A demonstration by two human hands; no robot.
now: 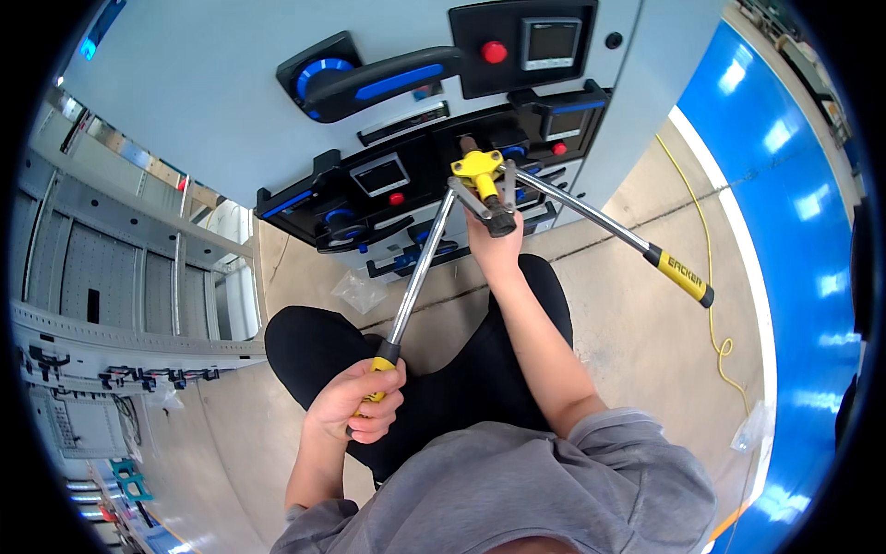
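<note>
Left hand wraps 1 handle of the lettered yellow tool; I cannot tell the right hand's grip.

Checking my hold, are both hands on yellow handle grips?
No, the left hand holds one, but the other yellow grip has no hand on it.

Spreads as pale beige floor behind the right hand, runs past a white line into glossy blue flooring with bright reflections well to its right, and meets grey metal framework far left of it.
</note>
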